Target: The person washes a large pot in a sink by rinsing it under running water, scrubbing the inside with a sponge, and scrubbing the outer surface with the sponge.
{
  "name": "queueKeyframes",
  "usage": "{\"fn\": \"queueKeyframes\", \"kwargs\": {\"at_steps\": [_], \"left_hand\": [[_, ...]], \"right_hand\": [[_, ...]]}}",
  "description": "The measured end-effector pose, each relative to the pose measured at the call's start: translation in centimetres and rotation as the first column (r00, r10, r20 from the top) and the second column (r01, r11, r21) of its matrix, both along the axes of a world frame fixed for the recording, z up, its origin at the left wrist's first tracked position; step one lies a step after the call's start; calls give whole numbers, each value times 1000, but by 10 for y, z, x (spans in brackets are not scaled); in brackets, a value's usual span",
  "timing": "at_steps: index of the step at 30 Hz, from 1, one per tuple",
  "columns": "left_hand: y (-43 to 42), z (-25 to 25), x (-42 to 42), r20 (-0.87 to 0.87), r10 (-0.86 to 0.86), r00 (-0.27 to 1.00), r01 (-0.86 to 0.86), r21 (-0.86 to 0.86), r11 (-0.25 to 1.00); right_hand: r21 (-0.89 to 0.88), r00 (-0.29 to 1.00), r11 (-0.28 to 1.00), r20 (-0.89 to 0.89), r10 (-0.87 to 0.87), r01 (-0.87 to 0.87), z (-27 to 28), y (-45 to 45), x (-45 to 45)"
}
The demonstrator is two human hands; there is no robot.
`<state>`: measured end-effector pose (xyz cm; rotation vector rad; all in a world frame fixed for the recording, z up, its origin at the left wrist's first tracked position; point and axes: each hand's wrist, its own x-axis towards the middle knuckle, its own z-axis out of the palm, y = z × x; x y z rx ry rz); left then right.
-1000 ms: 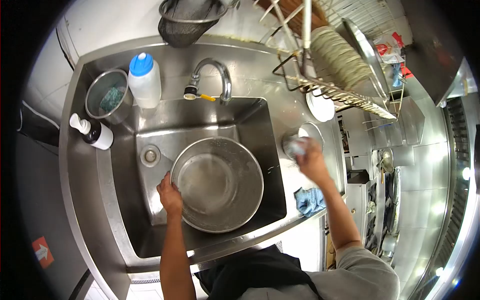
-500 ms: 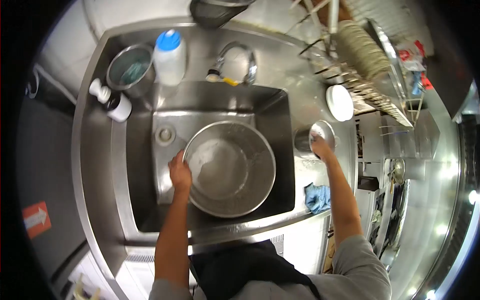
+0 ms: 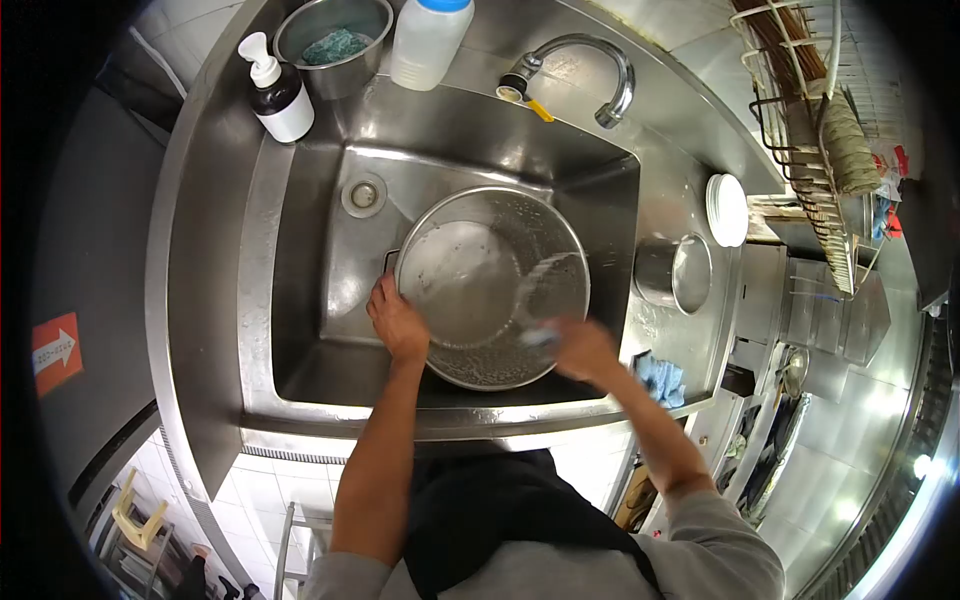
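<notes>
A large round metal pot point(image 3: 465, 285) sits in the sink, its open mouth facing up and wet inside, with light suds and scattered drops. My left hand point(image 3: 398, 318) is closed on its left rim, close to a side handle. At the pot's near right edge is my right hand point(image 3: 583, 350), smeared by motion. By its fingers is a small pale bluish-grey thing point(image 3: 540, 336), too blurred to name. To the right, a smaller metal pot point(image 3: 672, 273) lies on the counter.
The metal sink point(image 3: 350, 240) has a drain at its far left and a tap point(image 3: 600, 60) behind. A pump bottle point(image 3: 278, 95), a scrubber pot point(image 3: 335, 75) and a white jug point(image 3: 430, 45) stand along the back left. Right are white plates point(image 3: 727, 210), a blue cloth point(image 3: 660, 380) and a wire rack point(image 3: 815, 190).
My right hand has left the smaller pot and moved left to the large pot's rim. My left hand stays on the large pot. The view has shifted, so the sink appears higher.
</notes>
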<state>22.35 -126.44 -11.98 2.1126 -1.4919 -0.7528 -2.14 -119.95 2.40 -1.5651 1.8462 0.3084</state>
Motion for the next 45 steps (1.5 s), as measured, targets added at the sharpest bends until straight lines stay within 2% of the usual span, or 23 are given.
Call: {"fn": "queueKeyframes", "kwargs": {"at_steps": [1,2,5,9,11,12,13,15,18,20,21,24,27,28,31,33,35,37,39,40,43,44,45], "left_hand": [[-1,2,0,0,4,1000,-4,0,1000],[0,3,-1,-5,17,1000,-17,-3,1000],[1,-4,-1,-17,5,1000,-5,0,1000],[7,-3,-5,-49,-29,998,29,7,1000],[10,-1,-8,-35,-14,999,15,17,1000],[8,-1,-9,-21,2,1000,-1,27,1000],[4,1,-10,-22,6,1000,-6,29,1000],[1,5,-10,-37,-51,998,50,-37,998],[-3,-3,-7,-60,-76,995,73,-37,997],[-5,0,-5,-59,-88,994,87,-4,996],[-5,-1,-9,-68,-87,994,90,39,995],[-3,-3,-21,-109,-55,993,58,28,998],[-8,-1,-19,-67,-120,990,116,-54,992],[-9,0,-19,-70,-122,990,118,-52,992],[-25,-3,-19,-108,-141,984,140,-19,990],[-31,-20,-18,-113,-199,974,187,-107,977],[-51,-19,-22,-145,-208,967,206,-26,978],[-81,-14,-30,-175,-230,958,240,38,970],[-108,-9,-26,-31,-446,895,446,99,889],[-114,-1,-25,-25,-445,895,445,107,889],[-105,19,-29,-2,-414,910,413,34,910],[-87,21,-26,72,-352,933,344,98,934],[-68,21,-25,147,-291,945,269,154,951]], "right_hand": [[-212,649,623,-84,756,-753,-68,28,-13],[352,834,767,81,546,-536,-92,29,22],[305,665,758,-365,652,-576,-127,36,-22],[246,351,625,-651,673,-741,-194,-3,-75],[501,635,750,-421,648,-433,-197,12,-31],[131,973,977,-141,185,-167,-192,31,2],[676,970,703,77,229,-220,-250,33,34],[532,815,846,498,-296,-18,-329,68,44],[503,930,789,98,353,-353,-263,18,40],[485,714,726,-257,651,-487,-228,12,-30],[629,377,558,-412,830,-541,-207,-23,-38],[451,316,683,-648,693,-574,-273,15,-65],[582,938,760,13,347,-290,-238,26,5],[782,965,573,254,70,-248,-244,24,16],[603,874,641,238,424,-475,-197,26,-40],[734,466,275,64,883,-621,-124,-47,-62],[656,371,398,-188,909,-642,-136,-31,-74],[616,571,595,-271,775,-516,-135,-12,-58],[616,942,732,52,331,-291,-111,3,6],[547,966,815,251,58,-191,-109,18,22],[553,964,796,230,137,-245,-99,40,10],[568,718,519,199,667,-639,-91,26,-14],[613,738,620,-88,669,-489,-79,19,-37]]}}
